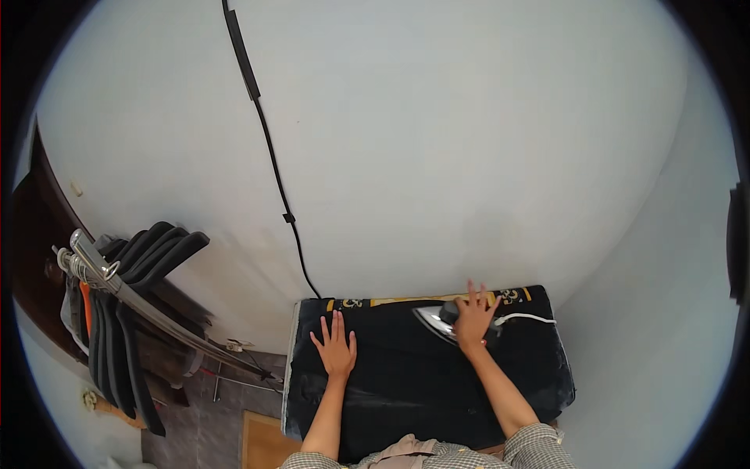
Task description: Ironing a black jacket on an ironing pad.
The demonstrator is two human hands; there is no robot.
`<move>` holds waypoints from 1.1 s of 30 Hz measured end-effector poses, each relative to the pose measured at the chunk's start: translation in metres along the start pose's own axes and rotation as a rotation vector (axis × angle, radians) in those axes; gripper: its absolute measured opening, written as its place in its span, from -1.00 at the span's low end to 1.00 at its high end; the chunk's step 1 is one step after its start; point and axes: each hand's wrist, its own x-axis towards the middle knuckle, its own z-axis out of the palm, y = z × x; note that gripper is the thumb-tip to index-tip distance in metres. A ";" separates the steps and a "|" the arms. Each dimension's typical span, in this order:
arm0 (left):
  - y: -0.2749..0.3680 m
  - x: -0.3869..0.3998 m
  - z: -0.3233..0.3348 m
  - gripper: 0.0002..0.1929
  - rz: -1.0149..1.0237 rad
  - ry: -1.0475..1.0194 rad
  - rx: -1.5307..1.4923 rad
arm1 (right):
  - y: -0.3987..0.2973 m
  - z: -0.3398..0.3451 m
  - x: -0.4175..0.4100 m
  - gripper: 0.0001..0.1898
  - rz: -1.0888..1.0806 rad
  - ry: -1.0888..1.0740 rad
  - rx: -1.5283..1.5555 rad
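Black fabric (pixel 410 381) lies over a padded board against the wall, with a yellow patterned band (pixel 381 302) along its far edge. My left hand (pixel 337 352) rests flat on the left part of the fabric, fingers spread, holding nothing. An electric iron (pixel 433 321) with a shiny soleplate stands tilted on the right half, its tip pointing left. Over the iron is my right hand (pixel 473 319), its fingers spread; whether it grips the handle cannot be told. A white cord (pixel 524 316) runs from the iron to the board's right edge.
Several dark hangers (pixel 158 252) hang on a metal rail (pixel 170 328) at the left. A black cable (pixel 272 149) runs down the wall to the board. A wooden panel (pixel 263 439) is on the floor at the board's lower left. Walls stand close behind and at the right.
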 end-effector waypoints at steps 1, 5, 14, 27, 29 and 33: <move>0.000 0.000 0.001 -0.39 0.004 0.008 0.009 | -0.011 0.000 0.000 -0.84 -0.023 0.055 -0.004; -0.001 -0.001 0.002 -0.40 0.007 0.012 0.013 | -0.079 0.009 -0.005 -0.75 -0.123 -0.040 0.133; -0.002 -0.001 0.001 -0.42 -0.009 -0.007 0.056 | -0.102 0.034 -0.001 -0.87 -0.252 0.040 0.042; 0.000 -0.002 0.001 -0.41 -0.005 0.008 0.046 | 0.027 0.010 0.000 -0.81 -0.064 0.100 -0.123; -0.001 -0.001 0.000 -0.42 -0.011 0.009 0.042 | 0.020 0.011 0.001 -0.81 -0.049 0.043 -0.075; 0.000 -0.001 0.000 -0.42 -0.014 -0.009 0.029 | -0.007 0.016 0.000 -0.90 -0.098 0.060 -0.030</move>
